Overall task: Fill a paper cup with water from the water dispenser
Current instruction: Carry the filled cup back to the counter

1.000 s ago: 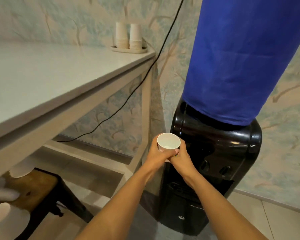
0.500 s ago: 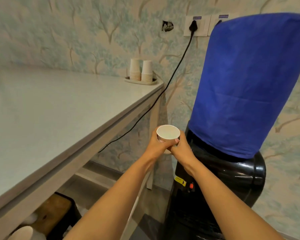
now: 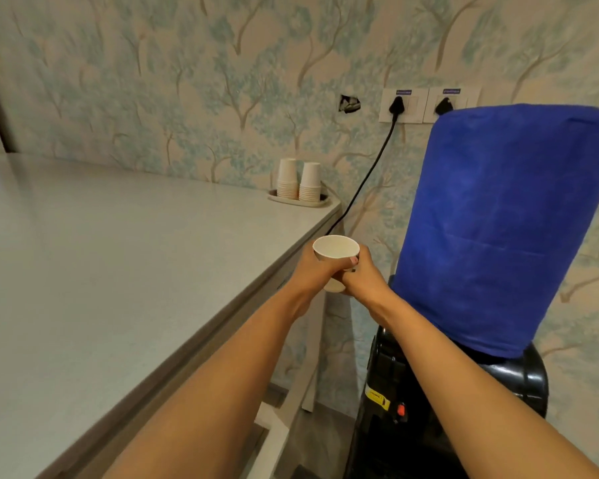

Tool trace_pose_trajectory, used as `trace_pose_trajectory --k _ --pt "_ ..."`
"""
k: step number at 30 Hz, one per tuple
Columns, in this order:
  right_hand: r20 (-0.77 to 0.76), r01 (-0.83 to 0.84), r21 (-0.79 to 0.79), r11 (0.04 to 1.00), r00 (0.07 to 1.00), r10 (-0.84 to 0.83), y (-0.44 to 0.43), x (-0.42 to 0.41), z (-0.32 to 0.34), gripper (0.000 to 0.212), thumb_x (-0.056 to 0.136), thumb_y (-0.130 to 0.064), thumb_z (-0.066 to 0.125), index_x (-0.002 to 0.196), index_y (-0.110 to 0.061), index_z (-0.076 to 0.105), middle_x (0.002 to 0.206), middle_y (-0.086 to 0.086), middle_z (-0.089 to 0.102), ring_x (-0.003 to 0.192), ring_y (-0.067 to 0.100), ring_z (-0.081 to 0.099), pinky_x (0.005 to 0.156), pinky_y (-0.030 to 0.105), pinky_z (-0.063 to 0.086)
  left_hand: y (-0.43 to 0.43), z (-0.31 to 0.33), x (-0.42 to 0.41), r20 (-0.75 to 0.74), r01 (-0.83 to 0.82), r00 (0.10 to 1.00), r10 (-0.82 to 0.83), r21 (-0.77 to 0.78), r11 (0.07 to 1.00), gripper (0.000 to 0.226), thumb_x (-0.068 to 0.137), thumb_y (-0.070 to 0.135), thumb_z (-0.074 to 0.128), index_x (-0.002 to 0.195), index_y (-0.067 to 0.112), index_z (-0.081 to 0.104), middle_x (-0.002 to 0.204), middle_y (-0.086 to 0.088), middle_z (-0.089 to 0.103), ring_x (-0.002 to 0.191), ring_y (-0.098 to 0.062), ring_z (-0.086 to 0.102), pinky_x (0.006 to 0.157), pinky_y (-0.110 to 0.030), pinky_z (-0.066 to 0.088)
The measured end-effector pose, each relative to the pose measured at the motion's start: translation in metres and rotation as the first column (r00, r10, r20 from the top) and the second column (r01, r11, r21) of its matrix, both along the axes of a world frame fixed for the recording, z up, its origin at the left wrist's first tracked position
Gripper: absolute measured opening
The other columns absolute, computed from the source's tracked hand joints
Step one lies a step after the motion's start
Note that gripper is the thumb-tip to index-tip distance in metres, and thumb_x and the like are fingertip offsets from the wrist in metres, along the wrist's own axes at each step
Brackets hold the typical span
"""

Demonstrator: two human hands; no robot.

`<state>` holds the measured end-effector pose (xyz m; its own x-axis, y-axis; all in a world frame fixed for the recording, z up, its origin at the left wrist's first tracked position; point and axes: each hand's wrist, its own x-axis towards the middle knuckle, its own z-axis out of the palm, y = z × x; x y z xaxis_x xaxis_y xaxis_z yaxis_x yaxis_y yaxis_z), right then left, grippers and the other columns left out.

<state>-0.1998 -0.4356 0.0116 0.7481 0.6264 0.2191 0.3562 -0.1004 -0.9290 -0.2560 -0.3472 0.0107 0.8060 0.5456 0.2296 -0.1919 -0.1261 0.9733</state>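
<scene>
a paper cup (image 3: pixel 336 252) is gripped upright by the left hand (image 3: pixel 317 274) and right hand (image 3: pixel 360 281), left of the water dispenser (image 3: pixel 457 382), beside the worktop (image 3: pixel 118 271) edge. the thin wall could be crushed by squeezing, or its contents spilled if tilted.

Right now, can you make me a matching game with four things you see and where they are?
Things:
1. paper cup
2. cup stacks
3. blue cover
4. black plugs

Places:
A. in the wall sockets
B. on the tray at the table's far corner
C. over the bottle on the dispenser
D. held in both hands

Pairs: 1-D, 2-B, 3-C, 4-A
</scene>
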Motion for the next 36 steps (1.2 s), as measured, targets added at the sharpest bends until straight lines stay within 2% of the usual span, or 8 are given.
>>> trace_pose_trajectory --k 2,6,11,14,16,23,33,36 --pt "0.017 -0.007 0.004 1.0 1.0 0.007 0.008 -0.004 0.012 0.067 0.078 -0.016 0.068 0.135 -0.016 0.032 0.129 0.009 0.051 0.118 0.025 0.052 0.099 0.047 0.048 0.008 0.012 -0.004 0.005 -0.021 1.0 0.021 0.026 0.999 0.06 0.061 0.024 0.077 0.117 0.01 0.06 0.112 -0.011 0.068 0.102 -0.017 0.064 0.074 -0.019 0.049" --pt "0.047 -0.035 -0.006 0.999 0.998 0.035 0.028 -0.015 0.033 0.068 0.077 -0.019 0.067 0.135 -0.016 0.033 0.126 0.002 0.053 0.116 0.02 0.052 0.098 0.04 0.048 0.028 0.036 -0.021 0.017 -0.054 0.998 0.053 0.053 0.997 0.048 0.069 0.012 0.075 0.115 0.006 0.062 0.11 -0.013 0.068 0.102 -0.021 0.065 0.076 -0.021 0.052" --pt "0.074 -0.11 0.036 0.993 0.992 0.107 0.062 -0.035 0.057 0.063 0.077 -0.013 0.065 0.135 -0.015 0.039 0.121 -0.001 0.057 0.113 0.015 0.054 0.086 0.027 0.046 0.052 0.063 -0.049 0.036 -0.055 0.998 0.052 0.082 0.995 0.034 0.074 0.007 0.071 0.108 0.008 0.064 0.102 -0.01 0.068 0.088 -0.014 0.064 0.068 -0.015 0.053" --pt "0.072 -0.141 0.04 0.989 0.988 0.137 0.086 -0.045 0.062 0.075 0.068 -0.025 0.069 0.136 -0.019 0.036 0.128 0.003 0.056 0.117 0.02 0.054 0.093 0.035 0.049 0.07 0.072 -0.066 0.028 -0.104 0.994 0.101 0.093 0.99 0.039 0.074 0.01 0.071 0.112 0.008 0.062 0.106 -0.011 0.067 0.091 -0.016 0.063 0.07 -0.019 0.051" --pt "0.055 -0.154 0.027 0.988 0.987 0.152 0.095 -0.052 0.065 0.074 0.071 -0.026 0.069 0.136 -0.021 0.033 0.13 0.003 0.054 0.118 0.021 0.052 0.099 0.041 0.047 0.079 0.075 -0.073 0.02 -0.135 0.991 0.133 0.102 0.986 0.039 0.075 0.012 0.071 0.112 0.011 0.061 0.106 -0.01 0.066 0.093 -0.018 0.062 0.074 -0.023 0.051" --pt "0.045 -0.238 0.005 0.971 0.97 0.238 0.136 -0.077 0.065 0.066 0.082 -0.02 0.065 0.137 -0.018 0.028 0.131 0.005 0.049 0.11 0.019 0.047 0.088 0.031 0.042 0.123 0.071 -0.1 -0.005 -0.237 0.971 0.239 0.111 0.965 0.053 0.071 0.02 0.075 0.12 0.01 0.058 0.115 -0.013 0.065 0.105 -0.027 0.061 0.081 -0.03 0.052" --pt "-0.003 -0.292 -0.039 0.956 0.956 0.292 0.181 -0.095 0.051 0.067 0.082 -0.02 0.066 0.137 -0.016 0.027 0.131 0.01 0.05 0.109 0.022 0.052 0.086 0.032 0.048 0.163 0.055 -0.124 -0.031 -0.292 0.955 0.294 0.067 0.954 0.04 0.073 0.014 0.073 0.112 0.008 0.063 0.108 -0.015 0.069 0.088 -0.019 0.065 0.068 -0.023 0.053" --pt "0.002 -0.301 -0.055 0.952 0.953 0.302 0.192 -0.095 0.044 0.066 0.082 -0.02 0.066 0.136 -0.016 0.028 0.132 0.009 0.05 0.113 0.023 0.051 0.09 0.032 0.047 0.172 0.048 -0.125 -0.041 -0.305 0.951 0.307 0.058 0.951 0.037 0.073 0.012 0.073 0.109 0.007 0.064 0.107 -0.017 0.069 0.092 -0.022 0.065 0.075 -0.027 0.053"
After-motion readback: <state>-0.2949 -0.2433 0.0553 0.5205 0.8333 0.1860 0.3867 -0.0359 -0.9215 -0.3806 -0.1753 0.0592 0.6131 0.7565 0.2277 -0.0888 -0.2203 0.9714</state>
